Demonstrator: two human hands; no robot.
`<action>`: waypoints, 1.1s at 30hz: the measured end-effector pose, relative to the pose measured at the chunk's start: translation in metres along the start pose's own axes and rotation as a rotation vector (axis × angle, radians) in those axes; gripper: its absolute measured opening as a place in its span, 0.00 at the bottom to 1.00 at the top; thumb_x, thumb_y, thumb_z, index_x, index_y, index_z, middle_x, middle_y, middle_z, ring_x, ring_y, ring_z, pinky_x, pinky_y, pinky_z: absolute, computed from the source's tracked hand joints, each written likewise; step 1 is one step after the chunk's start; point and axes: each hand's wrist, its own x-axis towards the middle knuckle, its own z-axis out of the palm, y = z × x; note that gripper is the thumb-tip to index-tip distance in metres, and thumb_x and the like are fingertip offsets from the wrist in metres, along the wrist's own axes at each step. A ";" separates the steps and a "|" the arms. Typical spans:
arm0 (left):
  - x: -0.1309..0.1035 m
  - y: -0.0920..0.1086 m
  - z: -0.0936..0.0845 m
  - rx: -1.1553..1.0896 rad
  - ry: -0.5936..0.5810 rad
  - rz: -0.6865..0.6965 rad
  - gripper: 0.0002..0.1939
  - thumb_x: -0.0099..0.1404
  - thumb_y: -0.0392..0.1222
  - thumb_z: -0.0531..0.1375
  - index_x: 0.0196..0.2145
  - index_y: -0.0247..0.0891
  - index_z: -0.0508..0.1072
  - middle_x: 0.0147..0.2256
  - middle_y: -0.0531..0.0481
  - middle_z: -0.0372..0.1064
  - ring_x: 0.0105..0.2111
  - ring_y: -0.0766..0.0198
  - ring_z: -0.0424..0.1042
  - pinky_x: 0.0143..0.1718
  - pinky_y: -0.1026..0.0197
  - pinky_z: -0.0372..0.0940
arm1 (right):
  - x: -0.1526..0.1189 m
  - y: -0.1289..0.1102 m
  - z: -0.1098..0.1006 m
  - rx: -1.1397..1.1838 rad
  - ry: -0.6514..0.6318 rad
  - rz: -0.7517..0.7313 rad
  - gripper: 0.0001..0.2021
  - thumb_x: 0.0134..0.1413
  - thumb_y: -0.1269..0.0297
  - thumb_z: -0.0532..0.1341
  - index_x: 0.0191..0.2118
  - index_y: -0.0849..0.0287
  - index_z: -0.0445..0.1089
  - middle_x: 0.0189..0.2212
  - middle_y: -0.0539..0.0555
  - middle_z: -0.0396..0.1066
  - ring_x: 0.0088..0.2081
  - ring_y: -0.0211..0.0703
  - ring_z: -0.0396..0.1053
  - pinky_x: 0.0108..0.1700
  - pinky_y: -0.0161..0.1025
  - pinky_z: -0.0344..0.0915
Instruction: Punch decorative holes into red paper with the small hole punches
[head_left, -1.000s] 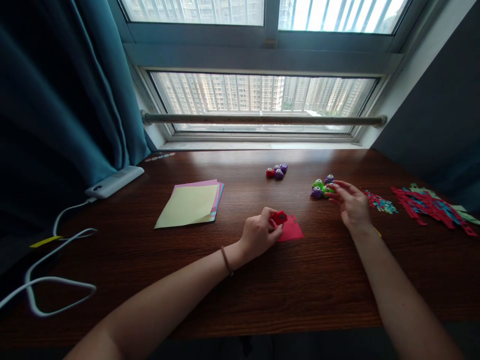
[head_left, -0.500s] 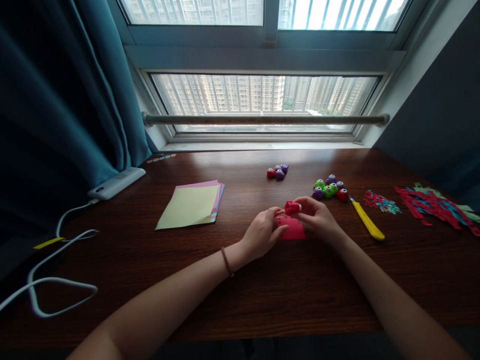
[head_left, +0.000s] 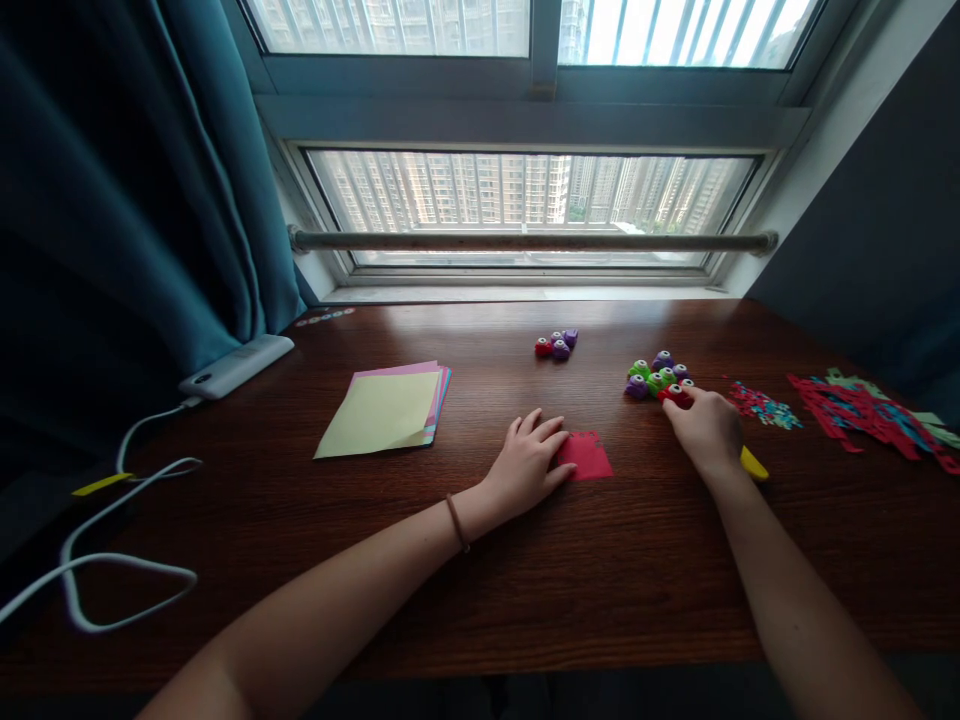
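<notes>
your left hand (head_left: 525, 465) is spread palm down with its thumb on the red sheet (head_left: 587, 457), which lies between your hands, nearer the left, its long axis hard to tell under your fingers. your right hand (head_left: 709, 430) pinches one red punch (head_left: 673, 394) at the near edge of the right-hand cluster, to the right of the sheet and beyond it. i count seven other punches (head_left: 638, 386) there (three green, three purple, one red), four in the far cluster (head_left: 560, 351), one paper stack (head_left: 379, 412) and one yellow handle (head_left: 754, 465).
</notes>
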 end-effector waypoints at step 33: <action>-0.001 0.002 -0.002 0.037 0.007 -0.032 0.26 0.58 0.56 0.54 0.50 0.38 0.63 0.55 0.49 0.56 0.56 0.45 0.48 0.54 0.41 0.46 | 0.033 -0.086 0.061 0.094 -0.024 -0.739 0.21 0.54 0.69 0.52 0.54 0.67 0.57 0.50 0.60 0.60 0.50 0.50 0.57 0.53 0.43 0.54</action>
